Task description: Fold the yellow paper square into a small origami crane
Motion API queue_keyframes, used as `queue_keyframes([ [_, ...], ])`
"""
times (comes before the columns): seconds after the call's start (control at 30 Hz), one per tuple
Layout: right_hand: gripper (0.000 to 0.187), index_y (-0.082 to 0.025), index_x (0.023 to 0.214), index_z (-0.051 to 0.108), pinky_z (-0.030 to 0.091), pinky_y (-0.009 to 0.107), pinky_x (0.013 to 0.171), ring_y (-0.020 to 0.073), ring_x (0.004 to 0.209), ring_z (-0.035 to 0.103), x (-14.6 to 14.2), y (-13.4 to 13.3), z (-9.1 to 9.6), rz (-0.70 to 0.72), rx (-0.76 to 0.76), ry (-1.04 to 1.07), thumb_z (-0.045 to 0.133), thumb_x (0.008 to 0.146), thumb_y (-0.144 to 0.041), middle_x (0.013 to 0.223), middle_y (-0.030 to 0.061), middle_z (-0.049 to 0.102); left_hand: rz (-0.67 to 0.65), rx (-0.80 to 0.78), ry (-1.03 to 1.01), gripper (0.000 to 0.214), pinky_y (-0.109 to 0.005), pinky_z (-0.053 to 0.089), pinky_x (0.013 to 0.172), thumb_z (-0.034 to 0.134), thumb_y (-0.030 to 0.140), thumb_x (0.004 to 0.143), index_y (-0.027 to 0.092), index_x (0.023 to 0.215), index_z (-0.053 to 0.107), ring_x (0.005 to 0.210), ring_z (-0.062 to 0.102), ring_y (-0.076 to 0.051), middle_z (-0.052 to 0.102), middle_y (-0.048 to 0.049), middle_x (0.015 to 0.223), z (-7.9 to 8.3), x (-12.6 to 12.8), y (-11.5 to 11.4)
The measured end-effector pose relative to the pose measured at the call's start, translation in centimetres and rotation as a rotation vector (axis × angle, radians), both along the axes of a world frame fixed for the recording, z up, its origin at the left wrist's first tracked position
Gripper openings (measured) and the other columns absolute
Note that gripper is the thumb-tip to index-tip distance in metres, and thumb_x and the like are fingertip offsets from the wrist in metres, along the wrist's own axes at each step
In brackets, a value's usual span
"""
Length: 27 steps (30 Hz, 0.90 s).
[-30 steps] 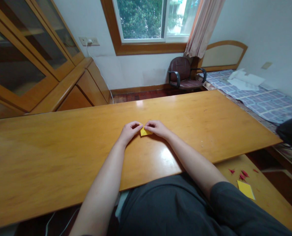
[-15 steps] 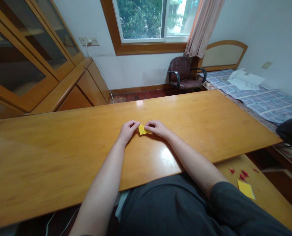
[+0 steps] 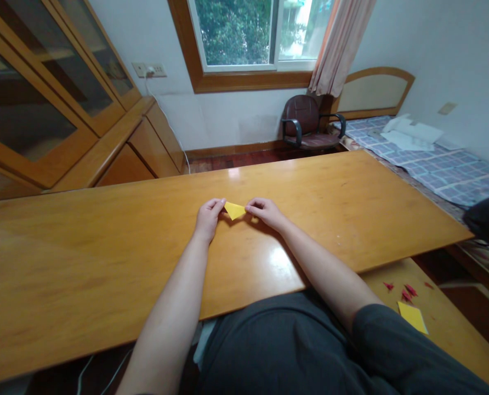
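In the head view, the person's 2 bare hands meet over the middle of a wooden table, with 1 piece of folded yellow paper stretched between them. The left hand pinches the paper's left corner between thumb and fingers; the right hand pinches the right corner in the same way. The paper is roughly triangular, its long edge away from the person and 1 point turned toward them. It lies directly over the tabletop, though at this size I cannot be sure whether that point touches the wood. At the lower right, below the table's edge, a second wooden surface bears small red pieces and, just beside them, a flat yellow sheet. Beyond the table stand a dark red armchair and, to its right, a bed with a checked cover.
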State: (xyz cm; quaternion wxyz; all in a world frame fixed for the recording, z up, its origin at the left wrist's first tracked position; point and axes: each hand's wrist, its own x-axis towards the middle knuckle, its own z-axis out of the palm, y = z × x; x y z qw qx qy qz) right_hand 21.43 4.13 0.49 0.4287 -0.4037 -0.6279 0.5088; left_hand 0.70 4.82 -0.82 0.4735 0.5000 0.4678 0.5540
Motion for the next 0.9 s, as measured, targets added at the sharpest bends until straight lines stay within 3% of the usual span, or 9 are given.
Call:
queue_keyframes([
  [0.3,0.027,-0.015,0.077,0.064,0.042,0.023,0.060,0.0116,0.062,0.055,0.0,0.2,-0.4,0.012,0.010,-0.007,0.066,0.077,-0.042,0.068,0.0004,0.064,-0.087,0.003,0.048,0.032,-0.023,0.044,0.069,0.077,0.044,0.068,0.017,0.082,0.068,0.072,0.057,-0.013,0.066,-0.0003,0.077,0.7,0.2,-0.5],
  [0.67,0.026,-0.014,0.082,0.067,0.044,0.025,0.065,0.0129,0.067,0.059,0.1,0.1,-0.5,0.017,0.114,-0.093,0.064,0.081,-0.040,0.073,0.0021,0.067,-0.120,-0.080,0.191,0.036,-0.024,0.039,0.055,0.079,0.046,0.065,0.016,0.082,0.071,0.054,0.053,-0.012,0.062,0.0007,0.062,1.1,0.5,-1.1],
  [0.9,0.023,-0.014,0.085,0.069,0.043,0.024,0.063,0.0119,0.065,0.057,-0.3,0.1,-0.5,0.026,0.206,-0.191,0.064,0.082,-0.037,0.074,0.0024,0.068,-0.183,0.126,0.330,0.024,-0.026,0.044,0.071,0.074,0.041,0.072,0.017,0.074,0.071,0.076,0.060,-0.016,0.067,-0.0035,0.080,1.2,0.5,-0.8],
])
